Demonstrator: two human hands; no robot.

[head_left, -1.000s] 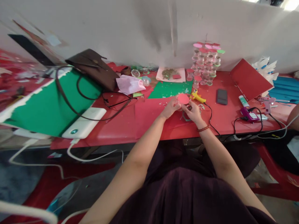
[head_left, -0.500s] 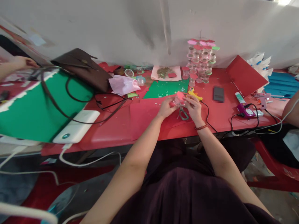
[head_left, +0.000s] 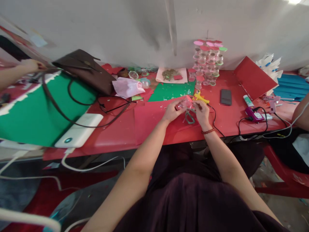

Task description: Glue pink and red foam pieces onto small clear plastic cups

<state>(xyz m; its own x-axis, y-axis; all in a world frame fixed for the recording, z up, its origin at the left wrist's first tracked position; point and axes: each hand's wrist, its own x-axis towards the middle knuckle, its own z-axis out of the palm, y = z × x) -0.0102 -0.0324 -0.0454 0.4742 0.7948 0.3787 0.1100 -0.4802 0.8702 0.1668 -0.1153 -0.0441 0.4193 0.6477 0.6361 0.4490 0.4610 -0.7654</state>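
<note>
Near the front of the red table, my left hand (head_left: 172, 111) is closed on a small clear plastic cup (head_left: 185, 102) with a pinkish-red piece at its rim. My right hand (head_left: 202, 111), with a beaded bracelet at the wrist, has its fingers pinched at the cup's right side; whatever is between them is too small to make out. Green-handled scissors (head_left: 190, 118) lie just below the cup. A yellow glue gun (head_left: 201, 97) rests behind my right hand, its black cord running to the right. Red paper (head_left: 149, 120) lies under and left of my hands.
A stack of cups with paper discs (head_left: 207, 62) stands at the back. A brown bag (head_left: 84, 69), green board (head_left: 31, 112) and white power bank (head_left: 79, 131) are left. A dark rectangle (head_left: 226, 97) and purple device (head_left: 254, 115) lie right. Another person's hand (head_left: 31, 66) is far left.
The cup has tilted in my left hand. My right fingers have drawn together beside it and slightly lower. At far left the other person's hand has shifted a little to the right.
</note>
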